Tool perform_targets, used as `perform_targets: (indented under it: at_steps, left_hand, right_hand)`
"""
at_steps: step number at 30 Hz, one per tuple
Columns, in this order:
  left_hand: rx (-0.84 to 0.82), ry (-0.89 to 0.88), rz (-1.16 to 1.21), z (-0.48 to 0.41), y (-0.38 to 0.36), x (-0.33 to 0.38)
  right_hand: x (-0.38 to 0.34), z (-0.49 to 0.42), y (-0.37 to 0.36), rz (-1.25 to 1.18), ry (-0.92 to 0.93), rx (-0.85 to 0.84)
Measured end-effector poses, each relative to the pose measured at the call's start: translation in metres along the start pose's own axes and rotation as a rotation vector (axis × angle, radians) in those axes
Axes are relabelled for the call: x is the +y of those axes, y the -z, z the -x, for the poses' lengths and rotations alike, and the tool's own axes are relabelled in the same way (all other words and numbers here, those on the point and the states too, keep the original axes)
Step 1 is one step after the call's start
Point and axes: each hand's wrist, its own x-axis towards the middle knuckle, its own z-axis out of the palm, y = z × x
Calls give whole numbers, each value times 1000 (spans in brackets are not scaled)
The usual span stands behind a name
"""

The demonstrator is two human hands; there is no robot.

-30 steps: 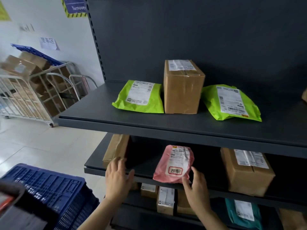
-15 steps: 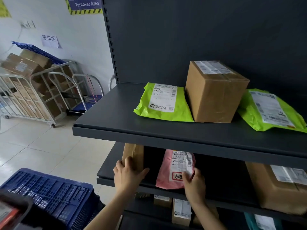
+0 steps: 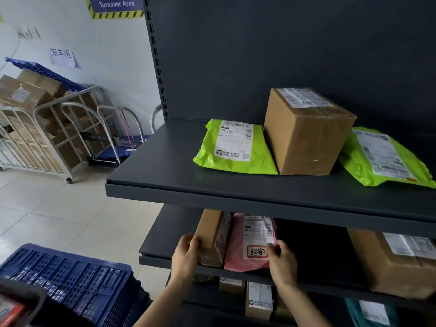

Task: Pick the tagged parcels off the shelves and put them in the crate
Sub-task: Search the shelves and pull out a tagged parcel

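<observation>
A pink mailer (image 3: 240, 253) with a white label and a red-framed handwritten tag stands on the middle shelf (image 3: 165, 246), leaning against a narrow upright cardboard box (image 3: 211, 234). My right hand (image 3: 280, 263) grips the mailer's right lower edge by the tag. My left hand (image 3: 186, 253) presses flat against the left side of the cardboard box. A blue slotted crate (image 3: 70, 279) sits at the lower left, beside the shelving.
The upper shelf (image 3: 188, 185) carries two green mailers (image 3: 236, 147) and a brown box (image 3: 306, 133). A larger box (image 3: 396, 263) sits at the right of the middle shelf. Small parcels (image 3: 258, 300) fill the lowest shelf. Roll cages with cartons (image 3: 42, 138) stand at the left wall.
My view has shifted left and closer. The left hand moved onto the cardboard box and pulled it forward beside the pink mailer; the right hand closed on the mailer's edge.
</observation>
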Motion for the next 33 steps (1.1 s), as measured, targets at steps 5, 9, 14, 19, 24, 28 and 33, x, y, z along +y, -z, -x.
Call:
perform_targets:
  at_steps: [5,9,14,19,24,28,33]
  left_hand:
    - [55,-122,-111,-10,2,12]
    - [-26,-114,-233,-12,-5,17]
    - [26,-143,-202,-14,-2,16]
    - [-128,-249,-402,-6,-9,19]
    - [-140,-240,-530,-3,-17,16]
    - [-83,-125,-143,-11,-7,7]
    - [-87,-67,-16,-12,1,-7]
  right_hand:
    - [-2,1,0,-41,-4,-5]
    - [-3,4,-3,-15,19,-44]
    - [0,3,1,23,6,-42]
    - [-2,7,-2,-20,6,-62]
    - [-1,8,-2,-38,4,-61]
    - [0,5,3,-29,4,-31]
    - [-2,5,3,-83,8,-15]
